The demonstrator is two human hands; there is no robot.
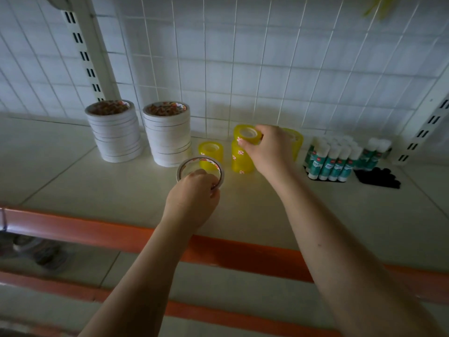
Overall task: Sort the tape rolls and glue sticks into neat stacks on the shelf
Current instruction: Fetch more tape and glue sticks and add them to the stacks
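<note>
Right hand (pixel 266 148) has its fingers curled round a yellow tape roll (pixel 247 135), setting it atop the yellow stack (pixel 241 158) at mid-shelf. Left hand (pixel 193 198) pinches a thin clear tape ring (pixel 200 173) by its near edge, just in front of a lone yellow roll (pixel 211 152). These look light, stiff and a bit slick, so I'd grip the outer rim. Glue sticks (pixel 334 159) stand upright to the right. Lighting's dim, so the top roll may not be seated squarely.
</note>
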